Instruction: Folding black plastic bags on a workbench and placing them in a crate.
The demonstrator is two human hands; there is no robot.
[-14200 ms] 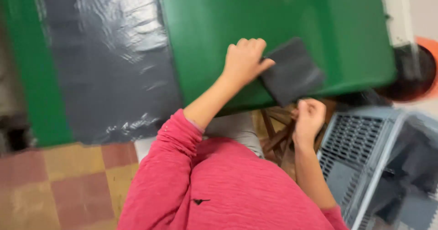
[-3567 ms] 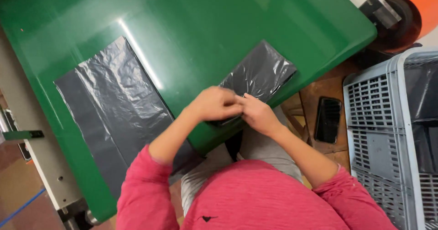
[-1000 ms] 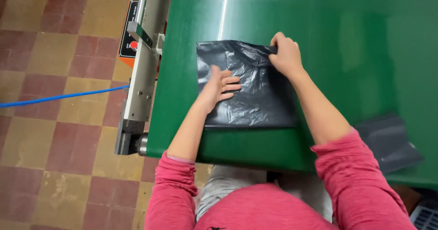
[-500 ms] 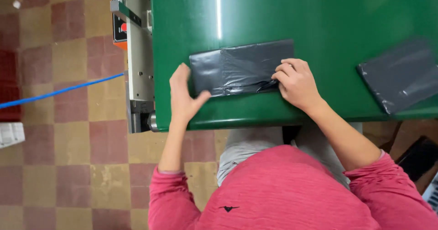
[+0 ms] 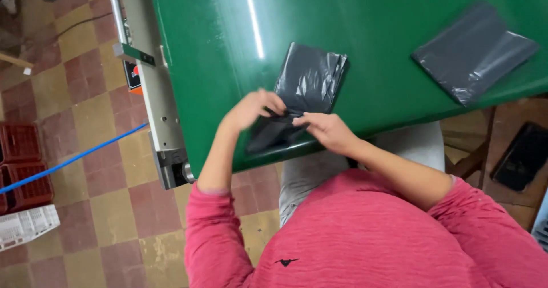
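1. Green worktop (image 5: pixel 365 31); tiled floor beside it.
2. Folded black plastic bag (image 5: pixel 305 91), near the front edge.
3. Left hand (image 5: pixel 251 108), right hand (image 5: pixel 322 129): both pinching the bag's near fold.
4. Second folded bag (image 5: pixel 474 51), well apart.
5. Risk: slick film may slip, fold springing open.

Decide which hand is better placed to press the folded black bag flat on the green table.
Left, probably: the left hand lies over the folded black bag, while the right hand pinches its near edge.
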